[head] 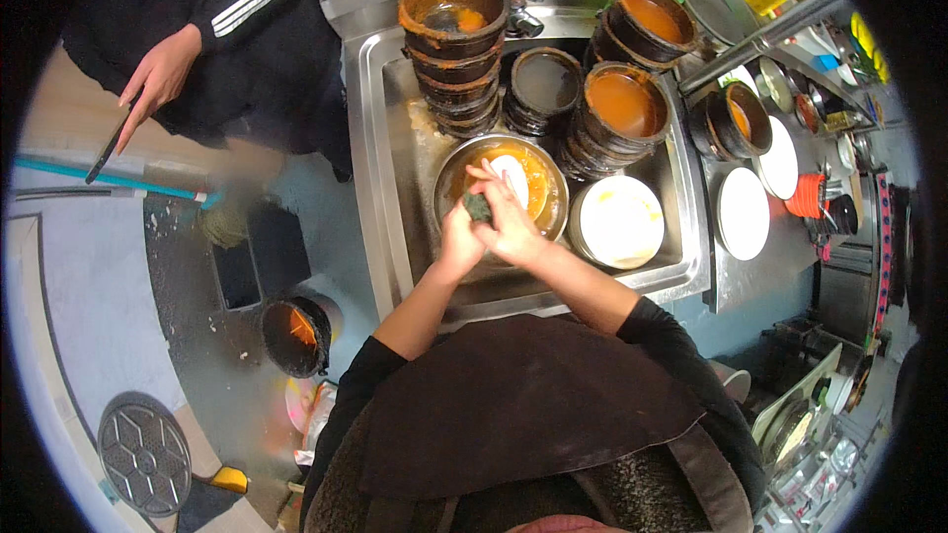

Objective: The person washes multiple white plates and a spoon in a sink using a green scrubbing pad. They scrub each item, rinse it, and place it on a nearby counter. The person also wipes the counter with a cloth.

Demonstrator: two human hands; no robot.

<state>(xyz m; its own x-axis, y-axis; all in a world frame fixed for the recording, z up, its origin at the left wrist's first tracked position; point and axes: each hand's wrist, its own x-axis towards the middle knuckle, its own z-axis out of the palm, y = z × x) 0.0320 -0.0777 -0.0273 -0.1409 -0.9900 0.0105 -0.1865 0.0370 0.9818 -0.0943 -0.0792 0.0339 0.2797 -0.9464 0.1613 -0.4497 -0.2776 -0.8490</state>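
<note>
My left hand (461, 240) holds a dark green scouring pad (478, 207) over a steel bowl (561, 192). Crossing it, my right hand (511, 226) presses close against the pad, fingers stretched forward. A small white dish (515, 176) shows just beyond those fingers; whether I grip it or it rests in the bowl, I cannot tell. Cloudy orange water (544, 163) with suds fills the bowl. Food-smeared white plates (621, 222) are stacked to its right. Behind it rise stacks of dark earthenware pots (453, 59), some holding orange liquid (622, 105).
Everything stands in a steel sink (392, 185) under a faucet (524, 18). More white plates (743, 215) and pots (748, 118) occupy the right counter. At left, another person's hand (167, 74) holds a dark, slim object (107, 152). A lined bucket (296, 337) is on the floor.
</note>
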